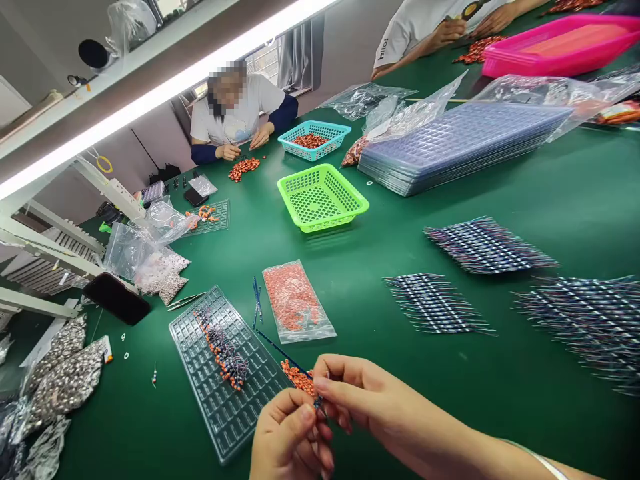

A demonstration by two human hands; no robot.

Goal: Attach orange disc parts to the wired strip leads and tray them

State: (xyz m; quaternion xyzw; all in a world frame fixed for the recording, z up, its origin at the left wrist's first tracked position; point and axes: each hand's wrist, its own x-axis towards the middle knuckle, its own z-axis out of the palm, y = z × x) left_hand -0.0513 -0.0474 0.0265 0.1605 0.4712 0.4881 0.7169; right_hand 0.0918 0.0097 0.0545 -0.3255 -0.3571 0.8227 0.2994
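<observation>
My right hand pinches a thin dark-blue rod between thumb and fingers; its far end slants up and left. Just below and left, my left hand is closed on a small dark part with fine wires, which the rod's lower end meets. Fingers hide much of that part. Orange ring-like pieces lie in a pile behind my hands. To the left is a clear compartment tray, with a bunch of small wired orange-and-dark pieces on top.
A bag of orange pieces, a green basket and stacked trays stand beyond. Rows of wired strips lie right. A phone, tweezers and bags are left. Two co-workers sit opposite.
</observation>
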